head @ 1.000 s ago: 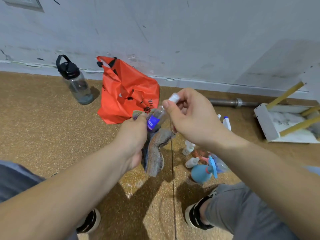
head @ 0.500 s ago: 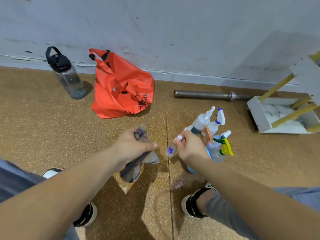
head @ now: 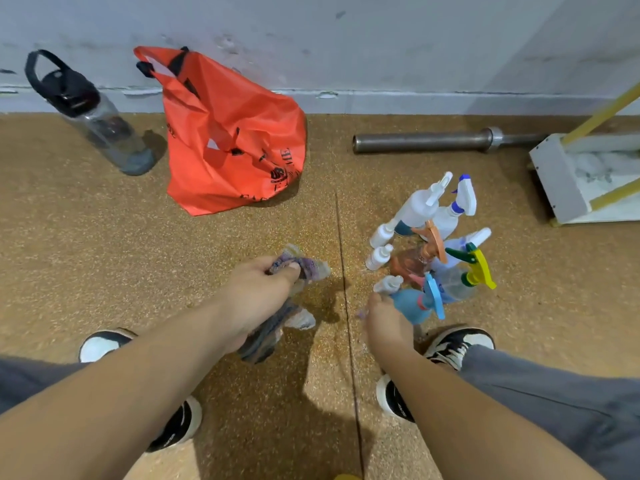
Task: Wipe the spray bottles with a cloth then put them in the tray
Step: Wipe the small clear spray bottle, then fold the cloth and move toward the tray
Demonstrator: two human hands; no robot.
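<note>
1. A clear water bottle point(head: 95, 126) with a black lid stands on the floor point(head: 86, 237) at the far left, close to the wall point(head: 381, 39).
2. Just right of it an orange bag point(head: 232, 140) slumps against the wall's foot.
3. The left hand point(head: 256, 296) is held low over the floor with its fingers curled round a bunched cloth point(head: 304, 266). One end of the cloth pokes out past the thumb and the rest hangs below the palm.
4. The right hand point(head: 384, 323) is down at the floor, back up, beside the seam line. Its fingers are tucked underneath, so I cannot tell whether it holds anything. A purplish blur shows at its left edge.
5. Touching that hand's far side is a blue bottle point(head: 407, 304), the nearest of the spray bottles point(head: 433, 216) that stand clustered on the floor. The group includes three small white ones point(head: 379, 256), a brown one point(head: 410, 263), and one with a yellow trigger point(head: 479, 271).
6. Beyond the cluster a metal bar point(head: 422, 142) lies along the wall.
7. At the far right sits the white tray point(head: 554, 174), crossed by yellow rods point(head: 613, 194), well apart from the bottles. No bottle can be seen in the visible part of it.
</note>
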